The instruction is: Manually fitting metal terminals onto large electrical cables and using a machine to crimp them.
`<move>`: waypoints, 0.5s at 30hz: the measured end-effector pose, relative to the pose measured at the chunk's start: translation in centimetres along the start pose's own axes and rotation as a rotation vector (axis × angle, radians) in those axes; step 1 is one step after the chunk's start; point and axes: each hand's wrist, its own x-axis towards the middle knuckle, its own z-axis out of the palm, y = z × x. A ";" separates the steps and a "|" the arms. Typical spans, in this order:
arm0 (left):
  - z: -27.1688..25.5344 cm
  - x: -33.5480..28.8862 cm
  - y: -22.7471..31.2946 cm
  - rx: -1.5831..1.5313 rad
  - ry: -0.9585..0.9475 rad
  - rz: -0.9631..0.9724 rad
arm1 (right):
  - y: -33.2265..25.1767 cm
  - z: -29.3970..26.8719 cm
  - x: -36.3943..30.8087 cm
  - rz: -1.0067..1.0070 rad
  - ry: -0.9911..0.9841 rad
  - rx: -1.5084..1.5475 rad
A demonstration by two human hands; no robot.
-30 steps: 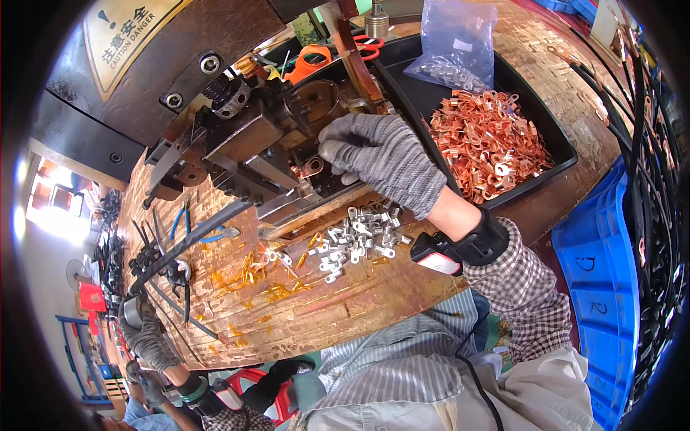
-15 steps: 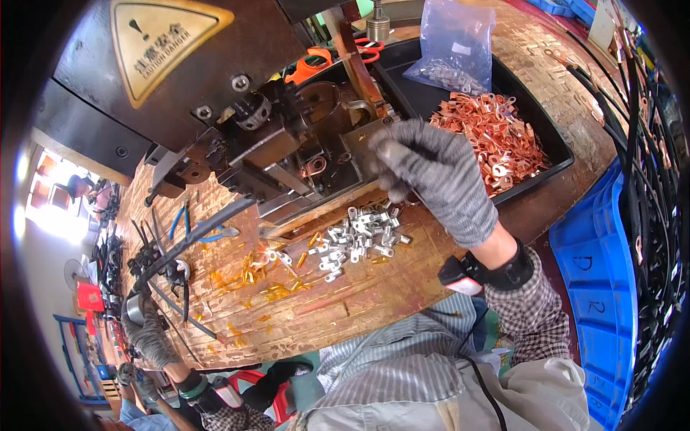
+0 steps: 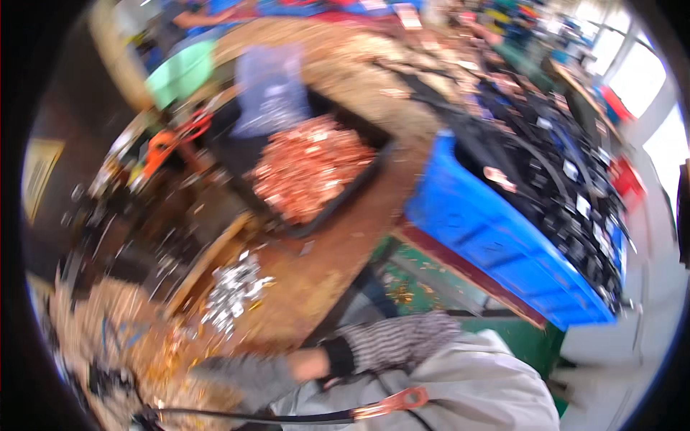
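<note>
The view is smeared by motion. My right hand (image 3: 248,377), in a grey knit glove below a checked sleeve, reaches left across the front of the wooden workbench (image 3: 305,276). Its fingers are too blurred to show whether they hold anything. Just below it a black cable (image 3: 277,416) runs toward the right and ends in a copper lug (image 3: 392,406) in front of my pale apron. Whether the hand touches the cable, I cannot tell. A pile of silver terminals (image 3: 236,291) lies on the bench beyond the hand. My left hand is out of sight.
A dark press machine (image 3: 144,223) stands at left. Behind the terminals is a black tray (image 3: 359,190) of copper lugs (image 3: 313,169) with a clear plastic bag (image 3: 269,90). A blue crate (image 3: 496,237) loaded with black cables (image 3: 553,179) stands at right. Orange-handled scissors (image 3: 162,147) lie near the machine.
The view has swung right. My right hand has left the machine's side and come down to the bench's front. The cable's copper-lugged end now shows near me; my left hand has dropped out of view.
</note>
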 end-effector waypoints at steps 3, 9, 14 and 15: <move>5.9 1.9 1.9 -0.051 -0.239 0.107 | 0.5 3.8 2.3 -0.190 0.300 -0.080; 9.8 -1.2 7.5 -0.011 -0.487 0.303 | -2.2 0.8 -0.1 -0.182 0.557 0.757; 10.8 -5.4 11.0 0.045 -0.640 0.445 | -10.7 -6.6 -5.0 -0.109 0.722 -0.017; 10.9 -5.9 11.4 0.054 -0.671 0.469 | -13.9 -8.0 -7.4 0.158 0.616 -0.068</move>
